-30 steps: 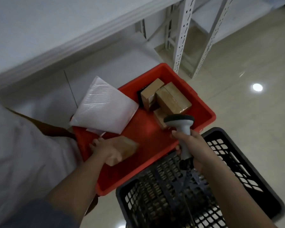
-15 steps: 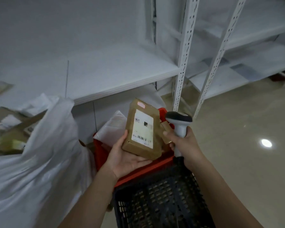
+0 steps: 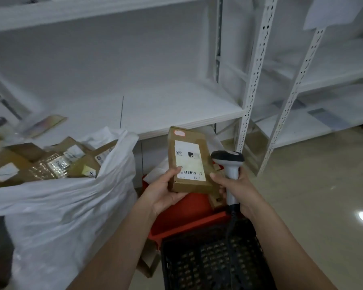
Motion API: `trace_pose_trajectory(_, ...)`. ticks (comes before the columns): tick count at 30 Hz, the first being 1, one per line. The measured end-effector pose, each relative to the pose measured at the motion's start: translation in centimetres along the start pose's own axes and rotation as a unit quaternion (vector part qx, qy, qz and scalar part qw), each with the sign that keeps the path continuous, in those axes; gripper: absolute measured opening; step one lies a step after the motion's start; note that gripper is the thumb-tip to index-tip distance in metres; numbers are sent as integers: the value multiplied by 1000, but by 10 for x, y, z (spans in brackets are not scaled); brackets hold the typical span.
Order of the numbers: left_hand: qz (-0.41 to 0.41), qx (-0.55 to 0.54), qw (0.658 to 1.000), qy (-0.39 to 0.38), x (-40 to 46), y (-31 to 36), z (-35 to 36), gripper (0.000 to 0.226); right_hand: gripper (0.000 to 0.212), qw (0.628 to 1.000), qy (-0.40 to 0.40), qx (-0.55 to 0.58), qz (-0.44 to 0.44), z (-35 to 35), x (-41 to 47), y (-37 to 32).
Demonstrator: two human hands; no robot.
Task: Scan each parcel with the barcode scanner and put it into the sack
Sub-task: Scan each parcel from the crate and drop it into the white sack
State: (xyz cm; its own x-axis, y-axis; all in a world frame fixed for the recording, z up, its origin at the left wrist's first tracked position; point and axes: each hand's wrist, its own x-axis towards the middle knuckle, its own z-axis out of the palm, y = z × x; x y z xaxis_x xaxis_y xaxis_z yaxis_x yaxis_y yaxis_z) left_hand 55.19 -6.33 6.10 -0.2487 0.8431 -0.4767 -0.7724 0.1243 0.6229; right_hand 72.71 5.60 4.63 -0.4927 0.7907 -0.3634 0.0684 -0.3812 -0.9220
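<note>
A person's left hand (image 3: 166, 192) cradles a flat brown cardboard parcel (image 3: 190, 163) from below and at its near corner, thumb laid on the edge of its white shipping label (image 3: 189, 160), label side up and tilted toward the camera above a red plastic tote (image 3: 189, 214). The right hand (image 3: 237, 190) is wrapped round the grip of a grey-and-black handheld barcode scanner (image 3: 228, 164), whose head sits just beside the parcel's right edge — its thumb also touches that edge. To the left, a large white plastic sack (image 3: 67, 208) stands open, its mouth showing several taped brown boxes (image 3: 46, 164) already inside; a black perforated crate (image 3: 214, 256) sits in the foreground and white metal shelving (image 3: 247, 84) fills the background. The parcel looks light and stiff, judging by the easy one-handed hold, with dry card faces that should not slip; a grip across its short end or under its base seems safest — fingers kept off the barcode strip near the label's lower edge. The likely step in hand is the scan, with the drop into the sack not yet made.
</note>
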Motion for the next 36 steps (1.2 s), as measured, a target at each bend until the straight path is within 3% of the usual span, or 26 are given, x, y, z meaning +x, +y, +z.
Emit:
trace_pose_trajectory(5, 11, 77, 996, -49, -14, 6, -13, 46, 82, 1000, -19, -12, 5, 2, -8, -4)
trace_pose_trajectory(9, 11, 31, 996, -78, -21, 13, -17, 32, 82, 999, -33, -6, 8, 6, -12, -10)
trace_pose_trajectory(11, 6, 81, 995, -51, -22, 18, -12, 48, 74, 1000, -16, 4, -3, 8, -16, -15)
trace_pose_trajectory(12, 22, 168, 985, -1, -21, 20, -9, 64, 71, 1000, 0, -2, -18, 8, -19, -19)
trace_pose_trajectory(13, 56, 288, 953, 81, -21, 23, -5, 82, 71, 999, 20, -23, -42, 7, -21, -24)
trace_pose_trajectory(15, 179, 504, 818, 210, -20, 31, -3, 113, 79, 990, 45, -91, -94, 4, -24, -37)
trace_pose_trajectory(17, 294, 640, 683, 195, -22, 43, 3, 128, 86, 979, 42, -150, -132, 1, -27, -52)
trace_pose_trajectory(19, 305, 747, 571, 152, -21, 53, 6, 128, 88, 969, 18, -188, -162, -2, -30, -67)
trace_pose_trajectory(20, 286, 783, 538, 127, -19, 56, 7, 124, 89, 963, 7, -206, -173, -2, -33, -74)
trace_pose_trajectory(21, 265, 799, 531, 93, -17, 56, 8, 118, 90, 957, 0, -227, -181, -1, -36, -81)
trace_pose_trajectory(22, 246, 797, 549, 53, -15, 55, 8, 106, 91, 951, -4, -245, -188, -1, -38, -87)
trace_pose_trajectory(24, 227, 749, 623, -5, -10, 50, 6, 73, 86, 946, -2, -259, -196, -1, -39, -95)
trace_pose_trajectory(26, 215, 698, 683, -9, -9, 45, 2, 53, 78, 948, -2, -248, -197, -1, -38, -96)
trace_pose_trajectory(29, 200, 667, 718, 29, -7, 36, -5, 44, 50, 959, -4, -206, -194, 1, -38, -92)
trace_pose_trajectory(31, 194, 629, 747, 96, -6, 30, -11, 34, 35, 967, 23, -171, -189, 3, -38, -92)
trace_pose_trajectory(34, 158, 464, 855, 167, -7, 25, -14, 14, 32, 989, 22, -87, -115, 1, -42, -99)
trace_pose_trajectory(36, 140, 392, 889, 192, -6, 26, -16, 10, 25, 997, -29, -21, -67, 1, -50, -107)
